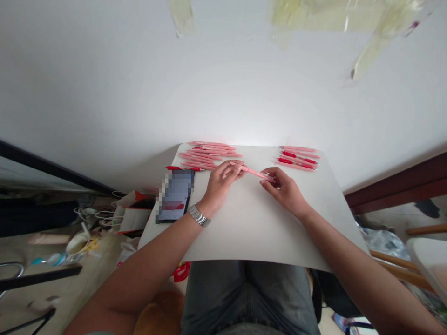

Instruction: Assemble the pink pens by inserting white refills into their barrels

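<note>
A pink pen (254, 172) spans the gap between my two hands above the white table. My left hand (220, 180), with a metal watch on the wrist, pinches its left end. The fingers of my right hand (285, 190) close on the other end, where something clear and shiny shows; I cannot tell whether it is a wrapper or part of the pen. Several pink pens (200, 157) lie in a loose pile beyond my left hand. Past my right hand, pink pens (301, 150) and red pens (296, 163) lie side by side.
A phone (176, 193) lies at the table's left edge, with a red pen (174, 168) just above it. The white table (251, 232) stands against a wall with tape on it. A bottle (54, 259), cables and a box crowd the floor at left.
</note>
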Demonstrator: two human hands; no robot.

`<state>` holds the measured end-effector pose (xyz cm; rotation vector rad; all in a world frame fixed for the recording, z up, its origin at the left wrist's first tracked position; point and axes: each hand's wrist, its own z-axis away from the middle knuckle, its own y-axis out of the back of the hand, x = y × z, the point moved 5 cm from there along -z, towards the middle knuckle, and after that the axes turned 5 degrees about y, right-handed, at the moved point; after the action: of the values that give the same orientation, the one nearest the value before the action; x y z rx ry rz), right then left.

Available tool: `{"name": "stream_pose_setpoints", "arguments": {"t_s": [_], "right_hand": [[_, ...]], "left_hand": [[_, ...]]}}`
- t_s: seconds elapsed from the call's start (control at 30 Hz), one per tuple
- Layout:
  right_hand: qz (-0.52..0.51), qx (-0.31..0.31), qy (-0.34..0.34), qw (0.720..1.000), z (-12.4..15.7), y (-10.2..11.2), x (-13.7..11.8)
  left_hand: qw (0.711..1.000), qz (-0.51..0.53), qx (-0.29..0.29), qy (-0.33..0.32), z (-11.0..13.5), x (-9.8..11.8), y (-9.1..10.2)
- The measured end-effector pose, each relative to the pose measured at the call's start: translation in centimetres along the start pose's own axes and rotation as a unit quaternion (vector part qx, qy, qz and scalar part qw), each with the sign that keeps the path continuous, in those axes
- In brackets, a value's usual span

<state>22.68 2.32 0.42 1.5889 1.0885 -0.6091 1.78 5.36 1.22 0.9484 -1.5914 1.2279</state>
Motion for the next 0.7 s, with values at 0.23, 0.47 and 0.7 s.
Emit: {"name": "stream_pose_setpoints", "arguments": {"t_s": [0.23,0.47,0.7], "right_hand": [[0.037,0.009,0.044,0.998,0.0,0.1,-0.3],[0.030,-0.030,0.016,0.999,0.1,0.2,-1.1],[-0.011,-0.060,-0.003,0.998,0.3,-0.2,-1.2]], "left_hand": [[1.000,-0.007,0.007,0.012,-0.1,-0.4,0.4],[1.000,-0.015,-0.018,0.002,0.1,0.1,-0.1],[1.000,-0.005,-0.018,0.001,0.0,0.1,0.0]]}}
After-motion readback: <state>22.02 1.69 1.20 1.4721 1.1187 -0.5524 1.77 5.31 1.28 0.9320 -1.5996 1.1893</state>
